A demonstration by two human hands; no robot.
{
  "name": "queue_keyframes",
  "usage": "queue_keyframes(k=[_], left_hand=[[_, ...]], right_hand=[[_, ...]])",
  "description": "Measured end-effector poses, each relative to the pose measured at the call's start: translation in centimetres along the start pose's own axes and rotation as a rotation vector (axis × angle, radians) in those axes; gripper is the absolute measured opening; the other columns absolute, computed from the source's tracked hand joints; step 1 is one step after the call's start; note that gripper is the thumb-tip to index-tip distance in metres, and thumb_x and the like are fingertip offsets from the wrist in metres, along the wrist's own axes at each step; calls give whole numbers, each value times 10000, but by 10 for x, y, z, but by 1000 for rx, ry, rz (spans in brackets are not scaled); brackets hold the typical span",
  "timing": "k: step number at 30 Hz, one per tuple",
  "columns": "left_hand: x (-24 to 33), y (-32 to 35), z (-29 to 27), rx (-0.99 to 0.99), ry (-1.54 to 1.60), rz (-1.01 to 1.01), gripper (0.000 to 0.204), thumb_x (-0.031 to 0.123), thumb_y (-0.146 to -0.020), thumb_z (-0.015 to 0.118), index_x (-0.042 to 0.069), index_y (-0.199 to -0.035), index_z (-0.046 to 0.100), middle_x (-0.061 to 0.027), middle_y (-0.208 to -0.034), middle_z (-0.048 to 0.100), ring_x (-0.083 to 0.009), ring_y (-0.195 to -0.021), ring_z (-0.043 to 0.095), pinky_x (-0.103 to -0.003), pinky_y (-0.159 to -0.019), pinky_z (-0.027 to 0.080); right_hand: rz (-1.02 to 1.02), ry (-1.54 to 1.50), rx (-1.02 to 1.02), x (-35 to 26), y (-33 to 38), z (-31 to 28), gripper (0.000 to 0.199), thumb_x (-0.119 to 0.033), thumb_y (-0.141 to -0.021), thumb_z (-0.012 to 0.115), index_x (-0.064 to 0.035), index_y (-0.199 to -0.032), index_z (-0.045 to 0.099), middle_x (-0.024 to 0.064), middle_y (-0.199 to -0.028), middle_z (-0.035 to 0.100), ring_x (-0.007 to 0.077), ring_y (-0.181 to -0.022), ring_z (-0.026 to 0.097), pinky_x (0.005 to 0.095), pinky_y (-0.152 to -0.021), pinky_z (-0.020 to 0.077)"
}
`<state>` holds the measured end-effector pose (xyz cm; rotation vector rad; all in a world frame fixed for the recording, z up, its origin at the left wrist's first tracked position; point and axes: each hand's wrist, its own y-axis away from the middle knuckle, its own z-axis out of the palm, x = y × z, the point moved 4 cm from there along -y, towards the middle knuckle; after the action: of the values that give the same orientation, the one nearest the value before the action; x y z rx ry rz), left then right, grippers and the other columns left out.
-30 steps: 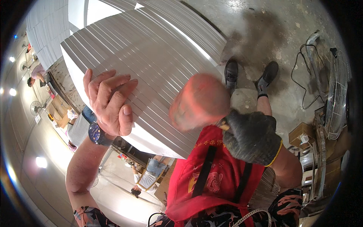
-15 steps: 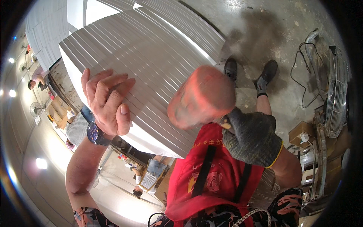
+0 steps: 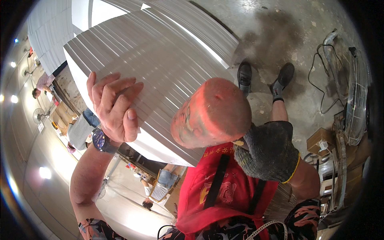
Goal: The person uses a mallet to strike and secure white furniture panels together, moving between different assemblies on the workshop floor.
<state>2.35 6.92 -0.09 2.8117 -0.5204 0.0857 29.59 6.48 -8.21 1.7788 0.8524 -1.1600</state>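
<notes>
A tall stack of white sheets [image 3: 152,52] stands in front of me, its layered edges running in close ridges. My left hand [image 3: 114,104], bare and wearing a dark wristwatch [image 3: 101,141], lies against the stack's left corner with its fingers spread. In a grey work glove with a yellow cuff, my right hand [image 3: 268,150] is closed round the handle of a mallet [image 3: 216,112]. The mallet's thick orange-red head is scuffed and hangs over the stack's near right part. It hides some of the sheets beneath, and the glove covers most of the handle.
A red apron [image 3: 228,188] hangs on my front. Concrete floor [image 3: 312,52] lies to the right, with a fan cage [image 3: 356,100], a loose black cable [image 3: 316,76] and a cardboard box [image 3: 320,140]. More white stacks [image 3: 50,32] and several people at benches are on the left.
The mallet head has moved slightly lower in the view and tilted, its blur gone. My right hand has shifted a little with it. My left hand has stayed in place.
</notes>
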Motion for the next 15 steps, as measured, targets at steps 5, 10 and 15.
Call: queue_keyframes(k=[5, 10, 15], left_hand=[[-1, 1, 3, 7, 13, -2, 430, 318, -804, 411, 31, -901, 717, -113, -946, 644, -330, -995, 559, -570, -1076, 216], [0, 1, 2, 13, 15, -7, 437, 320, -799, 410, 28, -901, 719, -116, -943, 644, -329, -992, 561, -569, -1080, 213], [0, 1, 1, 10, 11, -6, 434, 317, -791, 412, 28, -898, 719, -119, -943, 643, -330, -992, 561, -569, -1081, 213]], right_hand=[[-30, 15, -42, 0, 2, 5, 420, -166, -684, 716, -41, -1053, 560, 82, -575, 567, 320, -490, 563, 454, -503, 439], [-115, 126, 13, -8, 13, 8, 426, -190, -702, 706, -25, -1066, 559, 92, -619, 577, 320, -500, 559, 460, -506, 432], [-142, 22, -10, -5, 16, 10, 402, -264, -810, 650, 16, -1082, 552, 124, -656, 560, 289, -492, 574, 440, -466, 472]])
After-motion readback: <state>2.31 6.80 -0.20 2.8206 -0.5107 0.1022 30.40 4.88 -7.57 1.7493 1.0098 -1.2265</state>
